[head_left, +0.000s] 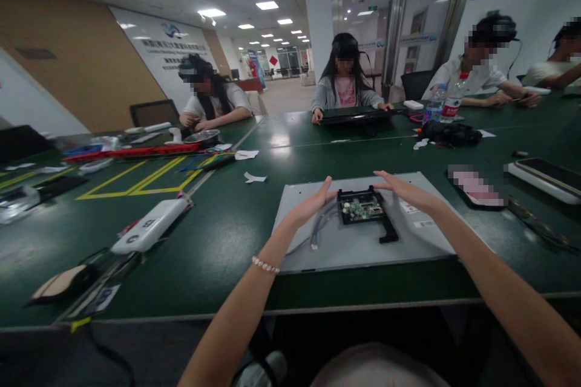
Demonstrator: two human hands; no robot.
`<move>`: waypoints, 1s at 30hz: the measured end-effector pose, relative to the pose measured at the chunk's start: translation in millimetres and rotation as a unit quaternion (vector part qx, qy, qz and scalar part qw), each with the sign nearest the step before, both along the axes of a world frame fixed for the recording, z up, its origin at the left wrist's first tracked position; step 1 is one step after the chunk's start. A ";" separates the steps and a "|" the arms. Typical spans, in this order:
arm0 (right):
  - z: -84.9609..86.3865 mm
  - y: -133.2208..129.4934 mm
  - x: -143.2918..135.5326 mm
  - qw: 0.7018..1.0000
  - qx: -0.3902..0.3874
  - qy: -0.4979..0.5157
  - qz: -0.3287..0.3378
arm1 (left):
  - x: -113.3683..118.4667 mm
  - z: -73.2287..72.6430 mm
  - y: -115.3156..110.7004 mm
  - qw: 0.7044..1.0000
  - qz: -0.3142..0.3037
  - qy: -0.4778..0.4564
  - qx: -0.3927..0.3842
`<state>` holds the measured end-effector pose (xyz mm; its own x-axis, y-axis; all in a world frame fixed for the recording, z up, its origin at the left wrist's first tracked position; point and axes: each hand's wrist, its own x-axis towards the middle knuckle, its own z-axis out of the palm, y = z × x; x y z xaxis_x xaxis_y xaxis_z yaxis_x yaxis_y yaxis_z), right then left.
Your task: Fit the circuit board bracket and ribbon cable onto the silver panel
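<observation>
A grey flat display panel (426, 242) lies on the green table in front of me, metal back up. On it rests a black plastic frame (389, 231) around a green circuit board (363, 208). My left hand (318, 198) is at the frame's left upper corner, thumb raised and fingers stretched out. My right hand (406, 191) reaches to the right upper corner with its fingers extended and apart. Both hands are close against the frame; whether they press on it I cannot tell. Grey cables (320, 227) with a small connector lie left of the frame.
Left of the panel are a white handheld device (152, 227) and a computer mouse (63, 283). A phone (474, 186), a white box-like item (544, 180) and glasses (538, 224) lie to the right. Across the table, a person (345, 81) holds a dark panel; bottles (451, 100) stand nearby.
</observation>
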<state>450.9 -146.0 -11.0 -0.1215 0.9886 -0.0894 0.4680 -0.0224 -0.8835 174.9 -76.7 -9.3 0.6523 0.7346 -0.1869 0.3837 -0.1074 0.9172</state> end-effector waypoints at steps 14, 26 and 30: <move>-2.6 1.7 0.7 0.999 -0.018 0.034 -0.008 | -0.3 6.5 -5.4 0.999 0.015 -0.029 -0.043; -8.4 5.9 2.3 0.999 -0.007 0.040 -0.001 | 0.9 15.0 -9.0 0.998 0.019 -0.015 -0.052; -12.0 8.3 4.4 1.000 -0.003 0.030 -0.004 | 0.9 14.8 -9.2 0.998 0.013 -0.018 -0.057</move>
